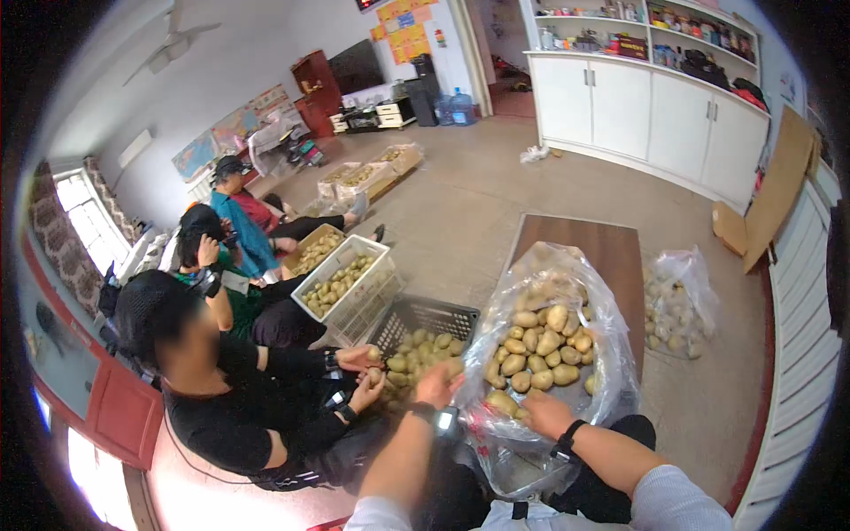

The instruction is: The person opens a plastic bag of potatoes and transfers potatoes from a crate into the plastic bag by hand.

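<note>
Tan floor [469,168], white cabinets [620,111], pale walls [453,66], ceiling fan [173,46], bright curtained window [84,212].

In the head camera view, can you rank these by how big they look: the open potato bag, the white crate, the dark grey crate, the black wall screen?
1. open potato bag
2. white crate and dark grey crate, unsure: similar, one partly hidden
3. black wall screen

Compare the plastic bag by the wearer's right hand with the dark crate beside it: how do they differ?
The plastic bag is see-through; the dark crate is opaque, with openings in its wall. The bag is limp and crumpled; the crate looks rigid. Both are open and hold potatoes.
</note>
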`<move>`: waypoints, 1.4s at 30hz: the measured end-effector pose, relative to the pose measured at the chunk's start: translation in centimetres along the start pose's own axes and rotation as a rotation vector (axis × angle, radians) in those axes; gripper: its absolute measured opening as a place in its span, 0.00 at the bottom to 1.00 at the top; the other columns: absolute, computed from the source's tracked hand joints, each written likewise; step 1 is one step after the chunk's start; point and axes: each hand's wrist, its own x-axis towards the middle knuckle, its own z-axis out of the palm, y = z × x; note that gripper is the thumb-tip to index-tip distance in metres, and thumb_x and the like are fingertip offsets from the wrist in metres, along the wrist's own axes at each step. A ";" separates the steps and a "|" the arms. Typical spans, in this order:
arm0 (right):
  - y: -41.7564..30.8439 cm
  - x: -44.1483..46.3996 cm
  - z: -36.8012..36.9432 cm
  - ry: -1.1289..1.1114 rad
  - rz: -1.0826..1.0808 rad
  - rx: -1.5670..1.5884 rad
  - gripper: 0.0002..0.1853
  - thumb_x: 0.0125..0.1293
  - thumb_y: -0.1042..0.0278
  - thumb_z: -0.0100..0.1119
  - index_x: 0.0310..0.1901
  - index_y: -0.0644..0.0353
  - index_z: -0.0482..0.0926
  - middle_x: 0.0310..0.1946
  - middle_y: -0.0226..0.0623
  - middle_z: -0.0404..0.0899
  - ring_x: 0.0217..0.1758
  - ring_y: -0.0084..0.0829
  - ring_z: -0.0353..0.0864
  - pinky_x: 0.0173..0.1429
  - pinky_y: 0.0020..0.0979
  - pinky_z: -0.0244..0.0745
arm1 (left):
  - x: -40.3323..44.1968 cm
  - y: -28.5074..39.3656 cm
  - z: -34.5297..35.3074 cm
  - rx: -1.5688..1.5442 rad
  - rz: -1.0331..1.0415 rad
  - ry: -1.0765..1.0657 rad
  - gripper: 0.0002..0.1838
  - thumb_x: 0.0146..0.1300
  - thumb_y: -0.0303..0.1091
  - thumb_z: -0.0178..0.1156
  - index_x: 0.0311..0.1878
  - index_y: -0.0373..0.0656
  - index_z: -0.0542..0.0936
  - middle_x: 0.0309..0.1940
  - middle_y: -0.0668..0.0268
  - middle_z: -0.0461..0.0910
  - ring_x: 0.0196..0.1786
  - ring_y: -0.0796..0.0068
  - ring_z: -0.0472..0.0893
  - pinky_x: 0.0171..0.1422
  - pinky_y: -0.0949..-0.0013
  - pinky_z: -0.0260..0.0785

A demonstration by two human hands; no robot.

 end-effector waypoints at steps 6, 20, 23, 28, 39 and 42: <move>-0.7 0.1 0.4 -0.063 0.004 -0.102 0.12 0.59 0.62 0.57 0.43 0.52 0.78 0.31 0.44 0.82 0.33 0.49 0.83 0.34 0.52 0.76 | -0.8 0.0 -4.0 0.937 0.033 0.195 0.26 0.57 0.56 0.66 0.43 0.40 0.81 0.42 0.48 0.82 0.47 0.47 0.81 0.52 0.53 0.73; 2.3 1.8 2.8 0.174 0.149 0.300 0.21 0.59 0.62 0.59 0.54 0.57 0.72 0.38 0.51 0.82 0.36 0.55 0.82 0.42 0.49 0.77 | -2.0 3.4 -3.1 0.597 -0.173 0.501 0.22 0.61 0.52 0.63 0.35 0.36 0.81 0.35 0.48 0.82 0.40 0.48 0.81 0.47 0.55 0.74; 3.8 2.7 3.8 0.138 0.328 0.370 0.25 0.56 0.67 0.64 0.56 0.59 0.71 0.34 0.47 0.82 0.33 0.45 0.84 0.40 0.41 0.79 | -2.7 4.9 -2.0 1.608 -0.081 0.267 0.21 0.62 0.48 0.62 0.28 0.36 0.79 0.29 0.51 0.80 0.37 0.50 0.81 0.43 0.58 0.75; 4.8 3.1 4.4 0.085 0.463 0.776 0.24 0.59 0.72 0.65 0.56 0.61 0.69 0.32 0.37 0.81 0.33 0.26 0.83 0.33 0.29 0.78 | 1.2 -4.2 -6.9 0.568 0.011 0.317 0.13 0.66 0.40 0.59 0.40 0.38 0.77 0.30 0.60 0.77 0.35 0.58 0.81 0.39 0.60 0.75; 0.3 3.2 -0.7 -0.169 0.469 1.114 0.22 0.71 0.57 0.59 0.56 0.65 0.68 0.36 0.35 0.80 0.31 0.23 0.82 0.32 0.24 0.77 | -3.1 6.7 9.5 -0.045 -0.554 -0.095 0.20 0.71 0.42 0.55 0.57 0.38 0.70 0.46 0.57 0.79 0.34 0.65 0.81 0.36 0.66 0.75; -0.1 2.9 -0.8 -0.168 0.429 1.085 0.23 0.71 0.56 0.58 0.58 0.65 0.68 0.35 0.33 0.80 0.28 0.20 0.79 0.31 0.23 0.75 | -3.6 6.6 11.6 0.012 -0.598 -0.257 0.21 0.71 0.44 0.55 0.57 0.38 0.70 0.45 0.60 0.79 0.32 0.67 0.81 0.36 0.67 0.75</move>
